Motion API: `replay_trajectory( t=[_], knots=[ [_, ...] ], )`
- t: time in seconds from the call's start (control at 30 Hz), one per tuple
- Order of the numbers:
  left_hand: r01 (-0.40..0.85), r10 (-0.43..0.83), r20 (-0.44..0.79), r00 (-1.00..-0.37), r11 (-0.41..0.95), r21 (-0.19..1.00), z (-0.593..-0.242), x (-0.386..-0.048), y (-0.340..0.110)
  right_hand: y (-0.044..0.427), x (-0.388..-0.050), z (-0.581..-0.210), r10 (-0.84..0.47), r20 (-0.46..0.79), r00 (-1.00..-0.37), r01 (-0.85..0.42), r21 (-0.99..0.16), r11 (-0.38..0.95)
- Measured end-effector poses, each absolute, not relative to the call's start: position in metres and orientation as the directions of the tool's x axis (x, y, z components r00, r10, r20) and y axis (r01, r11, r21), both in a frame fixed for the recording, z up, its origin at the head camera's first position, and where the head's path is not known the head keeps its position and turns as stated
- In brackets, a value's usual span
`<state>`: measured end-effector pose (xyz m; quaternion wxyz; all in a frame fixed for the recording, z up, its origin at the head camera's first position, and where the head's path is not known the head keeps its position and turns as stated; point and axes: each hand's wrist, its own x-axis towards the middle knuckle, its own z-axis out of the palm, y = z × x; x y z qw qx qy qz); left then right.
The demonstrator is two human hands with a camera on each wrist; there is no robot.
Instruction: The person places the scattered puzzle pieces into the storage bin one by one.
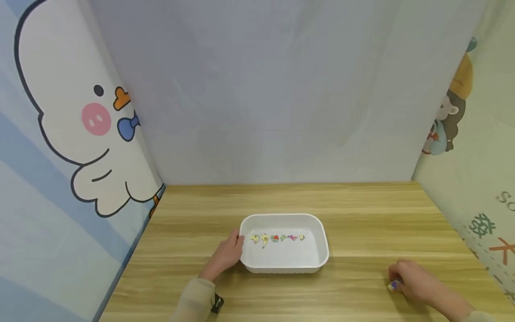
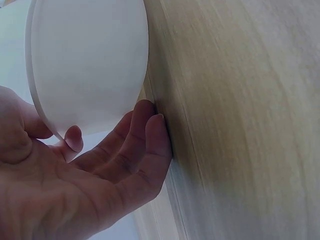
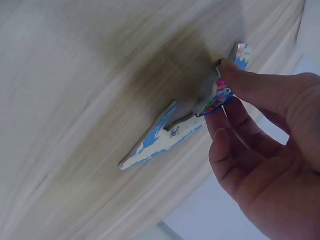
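Observation:
A white plastic basin [image 1: 284,270] sits on the wooden table with several small, colourful, irregular puzzle pieces [image 1: 275,239] lying in a row inside it. At its left end my left hand [image 1: 227,251] grips the rim; in the left wrist view the thumb and a finger meet at the basin's edge [image 2: 90,60], other fingers bent below. Far to the right, my right hand [image 1: 414,279] is low over the table. The right wrist view shows its thumb and fingers pinching a small multicoloured puzzle piece [image 3: 218,95]. Beneath lies a larger blue-and-cream puzzle piece [image 3: 160,142], partly hidden by the hand.
The wood-grain table [image 1: 281,199] backs onto a plain grey-white curtain [image 1: 261,89]. Printed cloths hang at both sides, the left one with a large white cartoon bird [image 1: 60,89]. A black band [image 1: 217,304] is at my left wrist.

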<state>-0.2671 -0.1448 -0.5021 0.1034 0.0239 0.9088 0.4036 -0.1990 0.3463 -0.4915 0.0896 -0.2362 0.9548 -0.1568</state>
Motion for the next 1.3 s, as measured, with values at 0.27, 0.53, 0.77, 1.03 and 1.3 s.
replay_trajectory(
  t=[0.27,0.53,0.77,1.03,1.3],
  knots=[
    [-0.038,0.146,-0.175,-0.974,0.655,0.755,-0.499,-0.266,-0.144,0.35,-0.204,-0.487,-0.569,-0.104,-0.816,-0.442,-0.522,0.729],
    [-0.026,0.157,-0.171,-0.973,0.661,0.75,-0.498,-0.266,-0.144,0.35,-0.208,-0.487,-0.639,-0.101,-0.762,-0.431,-0.658,0.618],
    [-0.031,0.157,-0.176,-0.972,0.654,0.756,-0.498,-0.265,-0.145,0.346,-0.213,-0.484,-0.67,-0.054,-0.741,-0.455,-0.692,0.56],
    [-0.031,0.156,-0.173,-0.972,0.652,0.757,-0.499,-0.265,-0.145,0.342,-0.217,-0.48,-0.668,-0.036,-0.743,-0.445,-0.719,0.534],
    [-0.04,0.151,-0.182,-0.972,0.653,0.757,-0.5,-0.265,-0.145,0.329,-0.225,-0.467,-0.66,-0.024,-0.751,-0.44,-0.727,0.527]
  ],
)
